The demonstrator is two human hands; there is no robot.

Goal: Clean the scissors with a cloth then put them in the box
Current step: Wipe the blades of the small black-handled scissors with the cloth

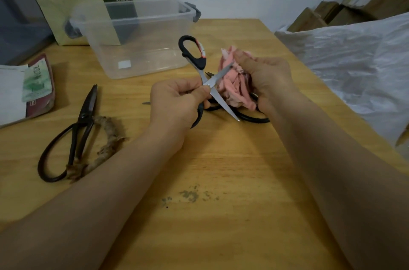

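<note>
Wiping is under way mid-frame: fingers of the left hand (pixel 177 103) grasp the opened scissors (pixel 200 64), those of the right hand (pixel 265 79) clutch the cloth (pixel 232 86) on one blade. Box (pixel 137 48), upper left, looks empty; boxing remains.

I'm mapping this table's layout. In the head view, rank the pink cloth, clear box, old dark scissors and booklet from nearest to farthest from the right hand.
1. pink cloth: in the grip of the right hand.
2. clear box: behind, to the left.
3. old dark scissors: further left, lying flat.
4. booklet: far left edge.
</note>
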